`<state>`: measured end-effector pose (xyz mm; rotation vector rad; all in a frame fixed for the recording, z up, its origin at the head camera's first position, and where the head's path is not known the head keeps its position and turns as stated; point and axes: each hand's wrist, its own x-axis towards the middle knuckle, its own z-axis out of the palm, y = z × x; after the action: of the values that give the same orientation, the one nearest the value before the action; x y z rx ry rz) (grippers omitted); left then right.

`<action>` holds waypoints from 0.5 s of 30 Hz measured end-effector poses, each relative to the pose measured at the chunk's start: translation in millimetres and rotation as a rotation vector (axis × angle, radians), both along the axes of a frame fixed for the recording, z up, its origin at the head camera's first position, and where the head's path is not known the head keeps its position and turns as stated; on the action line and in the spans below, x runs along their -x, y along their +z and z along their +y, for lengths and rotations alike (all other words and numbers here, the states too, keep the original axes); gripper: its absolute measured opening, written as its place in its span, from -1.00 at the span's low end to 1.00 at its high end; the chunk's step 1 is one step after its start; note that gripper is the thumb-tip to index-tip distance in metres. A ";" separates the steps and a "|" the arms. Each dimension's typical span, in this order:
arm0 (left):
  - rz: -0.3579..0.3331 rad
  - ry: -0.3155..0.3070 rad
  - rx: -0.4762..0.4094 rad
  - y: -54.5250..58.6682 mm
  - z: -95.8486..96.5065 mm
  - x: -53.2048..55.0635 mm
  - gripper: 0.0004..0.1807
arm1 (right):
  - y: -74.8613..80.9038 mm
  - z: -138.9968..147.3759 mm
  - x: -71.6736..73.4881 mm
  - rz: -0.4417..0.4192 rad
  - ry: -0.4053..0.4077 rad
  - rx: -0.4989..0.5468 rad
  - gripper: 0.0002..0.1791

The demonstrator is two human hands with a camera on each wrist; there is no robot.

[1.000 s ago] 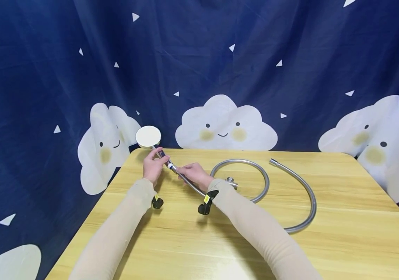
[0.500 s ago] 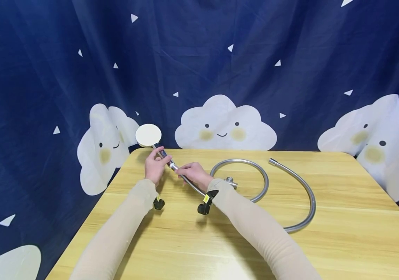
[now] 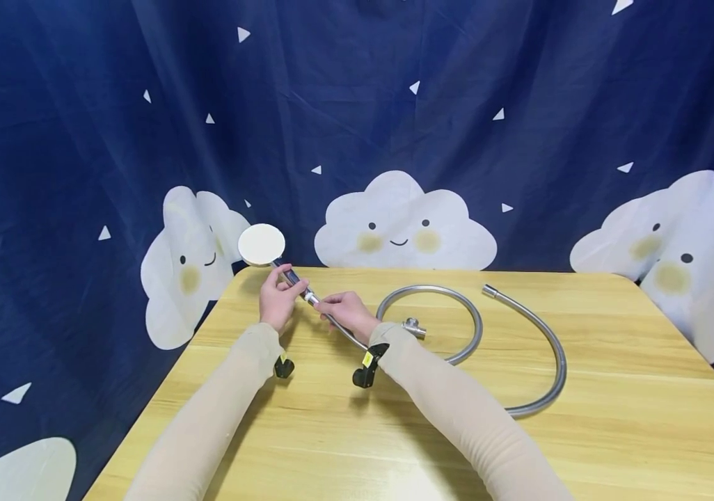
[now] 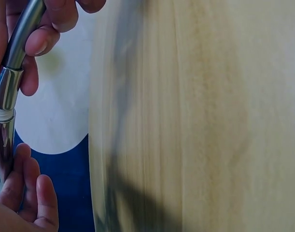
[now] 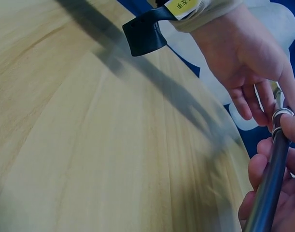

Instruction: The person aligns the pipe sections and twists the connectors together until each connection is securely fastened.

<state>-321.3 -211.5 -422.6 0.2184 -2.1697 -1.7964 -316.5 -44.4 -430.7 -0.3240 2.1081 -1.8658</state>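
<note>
In the head view, a hand shower with a round white face (image 3: 261,245) is held up off the table's far left corner. My left hand (image 3: 277,303) grips its chrome handle (image 4: 2,150). My right hand (image 3: 347,313) pinches the metal hose (image 3: 335,324) around its end nut (image 4: 7,89). This nut lines up with the handle's end. A white ring (image 4: 2,115) shows between nut and handle in the left wrist view; whether it is thread or tape I cannot tell. In the right wrist view, the hose (image 5: 269,193) runs through my right fingers.
The hose loops over the wooden table (image 3: 307,431), passing under my right arm. Its free end (image 3: 490,290) lies at the back right. A small chrome valve (image 3: 414,328) rests inside the loop. A blue cloud-print curtain (image 3: 357,104) hangs behind the table.
The shower face has shifted slightly left and tilted a little. My left hand has moved slightly to the right; the right hand stays at the hose's end nut.
</note>
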 end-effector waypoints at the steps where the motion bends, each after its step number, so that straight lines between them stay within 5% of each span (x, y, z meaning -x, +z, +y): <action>1: -0.001 0.004 0.005 0.1 0.3 -0.4 -0.38 | -0.3 -0.1 0.0 0.008 -0.004 -0.004 -0.76; 15: 0.019 0.045 0.025 -0.9 4.3 -2.4 -0.38 | -0.2 -3.3 -3.5 0.063 -0.056 -0.040 -0.77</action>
<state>-318.9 -207.1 -423.5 0.2413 -2.1554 -1.7394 -313.0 -47.7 -430.9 -0.3209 2.2151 -1.8643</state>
